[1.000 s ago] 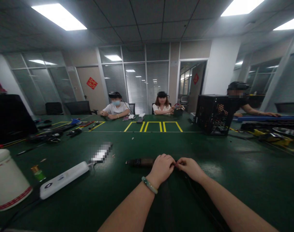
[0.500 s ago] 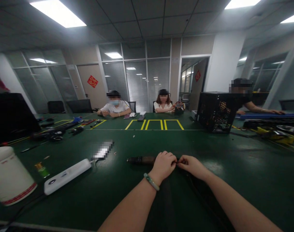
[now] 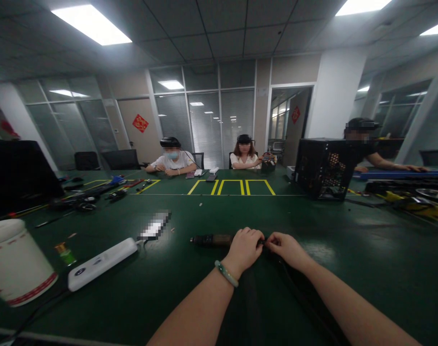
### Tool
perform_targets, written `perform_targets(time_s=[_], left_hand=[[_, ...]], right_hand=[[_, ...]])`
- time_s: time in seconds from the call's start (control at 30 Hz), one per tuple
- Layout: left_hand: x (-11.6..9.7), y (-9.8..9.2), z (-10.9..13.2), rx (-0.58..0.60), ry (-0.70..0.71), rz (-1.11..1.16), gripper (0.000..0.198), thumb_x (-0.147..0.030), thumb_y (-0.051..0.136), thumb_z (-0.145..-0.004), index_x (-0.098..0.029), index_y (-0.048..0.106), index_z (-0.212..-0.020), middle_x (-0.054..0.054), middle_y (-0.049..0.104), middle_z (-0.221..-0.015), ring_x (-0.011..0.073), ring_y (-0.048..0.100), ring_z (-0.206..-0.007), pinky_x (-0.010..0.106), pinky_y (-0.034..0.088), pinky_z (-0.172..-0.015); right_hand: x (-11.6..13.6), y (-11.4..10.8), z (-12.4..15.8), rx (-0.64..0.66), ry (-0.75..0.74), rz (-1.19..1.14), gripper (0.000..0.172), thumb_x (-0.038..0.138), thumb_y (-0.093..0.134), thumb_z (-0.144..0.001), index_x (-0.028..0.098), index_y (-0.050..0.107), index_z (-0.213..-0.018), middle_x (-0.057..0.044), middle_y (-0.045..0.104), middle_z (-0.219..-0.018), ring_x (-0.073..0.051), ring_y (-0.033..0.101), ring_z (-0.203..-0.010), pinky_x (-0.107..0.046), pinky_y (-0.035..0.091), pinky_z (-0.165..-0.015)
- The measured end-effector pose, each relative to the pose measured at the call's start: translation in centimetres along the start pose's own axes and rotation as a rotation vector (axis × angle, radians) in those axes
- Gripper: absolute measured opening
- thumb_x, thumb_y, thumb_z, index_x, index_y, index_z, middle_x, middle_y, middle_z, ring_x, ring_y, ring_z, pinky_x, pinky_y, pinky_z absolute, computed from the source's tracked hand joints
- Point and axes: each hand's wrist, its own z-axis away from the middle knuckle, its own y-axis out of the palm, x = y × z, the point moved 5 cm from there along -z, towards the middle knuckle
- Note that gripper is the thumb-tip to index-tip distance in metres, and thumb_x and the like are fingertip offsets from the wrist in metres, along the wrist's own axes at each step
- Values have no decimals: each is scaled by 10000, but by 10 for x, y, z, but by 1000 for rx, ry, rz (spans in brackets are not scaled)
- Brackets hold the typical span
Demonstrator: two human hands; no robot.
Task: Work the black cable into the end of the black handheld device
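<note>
Lying crosswise, the dark cylindrical tool (image 3: pixel 211 240) is gripped by the left hand (image 3: pixel 244 247), its long axis running out leftward from that fist; its right end is pinched by the right hand (image 3: pixel 285 248).

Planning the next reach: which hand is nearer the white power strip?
Left. The left hand lies right of the white power strip, apart from it, gripping a dark cylindrical tool; the right hand is farther right, fingertips meeting the left's.
</note>
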Motion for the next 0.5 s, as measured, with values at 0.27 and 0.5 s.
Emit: perform_targets(time_s=[0.27,0.5], left_hand=[[1,-1,0,-6,18,33,82,-236,565,-872,-205,579,-947,13,613,-958,183,517,-943,323,394,-819],[-1,1,-2,33,11,-15,71,-204,561,-856,-208,586,-923,27,619,-963,198,516,-960,333,385,-823]], right_hand=[[-5,0,-2,15,6,-1,211,363,573,-821,177,671,-813,-15,685,-716,-158,602,-648,-227,398,-565],[-11,5,-5,29,-9,1,211,363,570,-818,177,670,-811,-7,670,-694,-149,579,-613,-221,372,-531]])
